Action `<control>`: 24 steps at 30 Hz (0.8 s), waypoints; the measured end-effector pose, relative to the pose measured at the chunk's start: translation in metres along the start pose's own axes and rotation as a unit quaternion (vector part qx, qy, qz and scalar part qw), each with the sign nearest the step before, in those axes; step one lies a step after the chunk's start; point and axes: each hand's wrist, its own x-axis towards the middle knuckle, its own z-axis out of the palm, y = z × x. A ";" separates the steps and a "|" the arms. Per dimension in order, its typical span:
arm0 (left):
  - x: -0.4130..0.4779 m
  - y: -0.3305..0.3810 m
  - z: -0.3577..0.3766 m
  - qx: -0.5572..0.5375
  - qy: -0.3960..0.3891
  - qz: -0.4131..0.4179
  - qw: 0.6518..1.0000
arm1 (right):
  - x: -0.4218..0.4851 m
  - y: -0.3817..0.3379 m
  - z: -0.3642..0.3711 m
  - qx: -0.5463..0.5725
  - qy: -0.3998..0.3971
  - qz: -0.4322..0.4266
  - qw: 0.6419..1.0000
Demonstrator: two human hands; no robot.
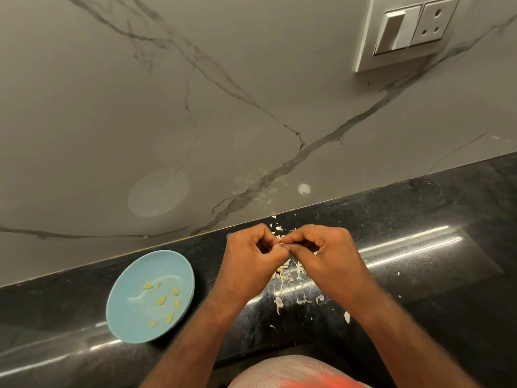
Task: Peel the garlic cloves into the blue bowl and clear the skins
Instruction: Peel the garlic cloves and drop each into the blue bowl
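A light blue bowl (131, 317) sits on the black counter at the left and holds several peeled yellowish garlic cloves (161, 300). To its right my left hand (249, 264) and my right hand (330, 256) meet fingertip to fingertip above the counter. Both pinch a small garlic clove (282, 243), which the fingers almost wholly hide. Under and around the hands lie several pale garlic skins (285, 275), scattered over the counter toward its front edge.
The black stone counter (419, 275) runs diagonally, with a grey marbled wall (223, 107) right behind it. A white switch and socket plate (405, 29) is on the wall at the upper right. My orange-and-white clothing (293, 373) shows at the bottom.
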 end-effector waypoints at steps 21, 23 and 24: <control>0.003 0.004 -0.010 -0.097 -0.029 -0.068 0.993 | 0.007 -0.008 -0.005 0.004 -0.066 0.015 0.998; 0.004 0.006 -0.010 -0.115 -0.029 -0.077 0.990 | 0.006 -0.011 -0.004 -0.001 -0.057 -0.004 0.998; 0.004 0.007 -0.011 -0.130 -0.026 -0.084 0.988 | 0.006 -0.011 -0.004 0.028 -0.047 0.008 0.998</control>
